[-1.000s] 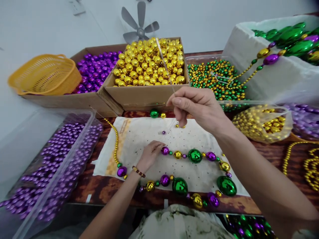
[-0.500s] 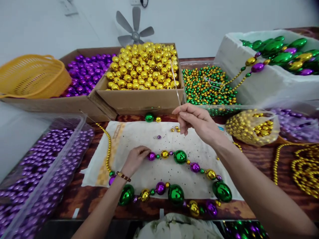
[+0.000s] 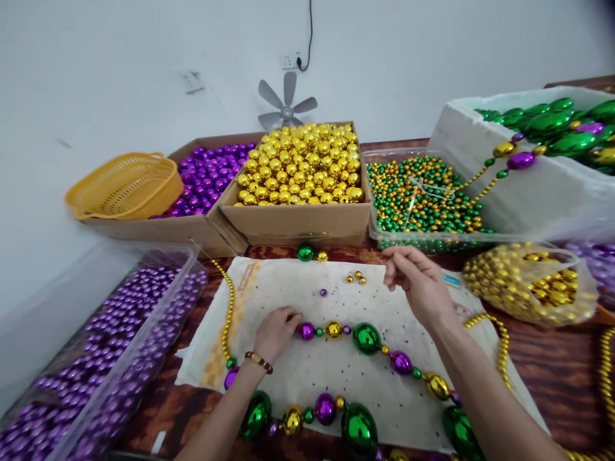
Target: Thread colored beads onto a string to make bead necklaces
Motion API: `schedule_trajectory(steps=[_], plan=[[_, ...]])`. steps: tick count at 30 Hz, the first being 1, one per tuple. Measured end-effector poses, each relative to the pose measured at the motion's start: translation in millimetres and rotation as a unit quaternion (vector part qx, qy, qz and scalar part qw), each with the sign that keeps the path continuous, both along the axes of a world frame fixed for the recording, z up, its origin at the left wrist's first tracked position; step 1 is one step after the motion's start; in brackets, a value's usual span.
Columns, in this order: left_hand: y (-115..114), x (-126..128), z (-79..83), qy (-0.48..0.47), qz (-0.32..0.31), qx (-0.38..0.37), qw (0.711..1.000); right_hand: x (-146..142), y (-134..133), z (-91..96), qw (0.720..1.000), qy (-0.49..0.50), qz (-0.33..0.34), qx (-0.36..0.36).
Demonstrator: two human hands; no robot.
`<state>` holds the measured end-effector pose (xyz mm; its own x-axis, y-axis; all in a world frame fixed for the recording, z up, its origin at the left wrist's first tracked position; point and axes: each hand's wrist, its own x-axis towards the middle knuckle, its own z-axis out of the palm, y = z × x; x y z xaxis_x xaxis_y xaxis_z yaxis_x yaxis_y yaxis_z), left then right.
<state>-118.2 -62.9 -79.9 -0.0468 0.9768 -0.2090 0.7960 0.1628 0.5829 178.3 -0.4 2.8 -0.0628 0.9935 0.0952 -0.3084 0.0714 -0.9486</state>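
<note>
Across pale cloth [image 3: 283,282], forearms [image 3: 485,384] partly hide the bead strand [image 3: 367,338].

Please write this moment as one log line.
left hand: at purple bead | right hand: raised over cloth | bead strand: curved across cloth

pale wall [image 3: 394,70] | grey fan [image 3: 287,113] near it | black cable [image 3: 311,29] at white socket [image 3: 289,62] | red-brown tabletop [image 3: 542,358]

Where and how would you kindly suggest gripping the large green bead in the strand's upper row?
I would probably grip the large green bead around its broad middle, from above, by its near and far sides: it bulges widest there, while a small purple bead and a small gold bead sit at its ends.
</note>
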Motion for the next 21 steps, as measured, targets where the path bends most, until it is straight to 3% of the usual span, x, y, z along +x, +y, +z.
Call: schedule_trajectory(steps=[5,10,16,21], plan=[[25,-8,23.2,0.030,0.018,0.027,0.999,-20,-17,-29.8,0.996,-0.061,0.064,-0.030],[88,2,37.7,0.050,0.075,0.087,0.992,-37,-32,-50.1,0.994,-0.042,0.084,-0.061],[155,13,26.0,0.036,0.166,0.046,0.984,-52,-50,-53.9,0.989,-0.048,0.117,-0.078],[169,5,12.3,-0.069,0.156,0.005,0.985,-64,-60,-57.1,0.986,-0.058,0.142,-0.063]])
